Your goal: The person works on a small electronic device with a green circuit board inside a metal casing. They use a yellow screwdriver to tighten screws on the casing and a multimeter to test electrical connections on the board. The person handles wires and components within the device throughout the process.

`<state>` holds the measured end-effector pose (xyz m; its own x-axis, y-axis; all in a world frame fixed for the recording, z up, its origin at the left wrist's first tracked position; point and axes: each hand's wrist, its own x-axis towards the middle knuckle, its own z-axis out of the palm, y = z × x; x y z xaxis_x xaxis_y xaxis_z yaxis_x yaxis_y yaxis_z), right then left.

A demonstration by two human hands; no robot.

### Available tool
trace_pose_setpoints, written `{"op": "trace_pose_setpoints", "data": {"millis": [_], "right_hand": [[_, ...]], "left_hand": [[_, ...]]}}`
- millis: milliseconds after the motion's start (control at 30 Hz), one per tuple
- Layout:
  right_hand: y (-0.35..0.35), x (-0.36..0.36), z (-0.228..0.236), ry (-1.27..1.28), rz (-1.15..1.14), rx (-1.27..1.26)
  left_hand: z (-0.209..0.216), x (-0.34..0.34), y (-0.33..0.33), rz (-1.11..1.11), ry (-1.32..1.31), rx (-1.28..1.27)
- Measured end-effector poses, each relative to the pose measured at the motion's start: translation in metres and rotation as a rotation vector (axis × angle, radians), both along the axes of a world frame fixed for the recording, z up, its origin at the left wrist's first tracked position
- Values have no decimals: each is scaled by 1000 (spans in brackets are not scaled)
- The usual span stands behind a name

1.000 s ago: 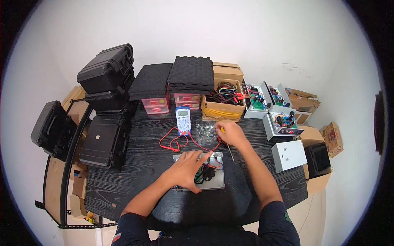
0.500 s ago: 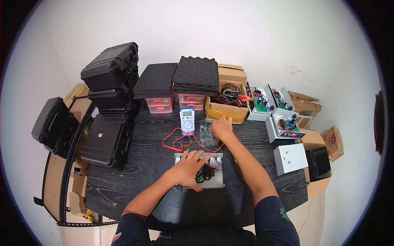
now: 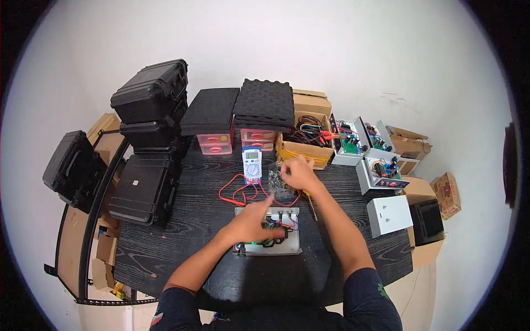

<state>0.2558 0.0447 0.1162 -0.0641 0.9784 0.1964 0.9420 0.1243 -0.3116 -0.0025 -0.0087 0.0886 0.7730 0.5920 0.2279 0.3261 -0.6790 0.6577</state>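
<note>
My left hand (image 3: 251,223) hovers over an open light-grey metal housing (image 3: 276,251), thumb and fingers apart and slightly blurred. Inside the housing are wires, a green board and a black component (image 3: 282,236), partly covered by that hand. Farther off, my right hand (image 3: 300,174) is over the right side of a clear plastic tray (image 3: 280,190) with small parts. Its fingers are pinched together; whatever they hold is too small to make out. A screwdriver (image 3: 311,205) lies beside the right wrist. Left of the tray lies a blue-and-white multimeter (image 3: 252,165) with red leads (image 3: 232,182).
At the back, a cardboard box (image 3: 305,153) holds cables, beside pink drawer units (image 3: 215,144) topped with black foam (image 3: 264,102). Black hard cases (image 3: 144,182) are stacked at left. Housings with circuit boards (image 3: 349,144) and a closed white box (image 3: 390,215) stand at right.
My left hand has lifted and turned over the housing, uncovering more of its wires. The right hand has shifted slightly left over the tray, and the screwdriver now shows beside the wrist.
</note>
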Motion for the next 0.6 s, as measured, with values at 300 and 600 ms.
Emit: {"op": "trace_pose_setpoints", "data": {"millis": [300, 600], "right_hand": [[-57, -32, 36, 523, 459, 52], [-47, -32, 45, 482, 477, 56]], "left_hand": [[16, 14, -5, 308, -499, -615], [-12, 11, 3, 355, -734, -628]]}}
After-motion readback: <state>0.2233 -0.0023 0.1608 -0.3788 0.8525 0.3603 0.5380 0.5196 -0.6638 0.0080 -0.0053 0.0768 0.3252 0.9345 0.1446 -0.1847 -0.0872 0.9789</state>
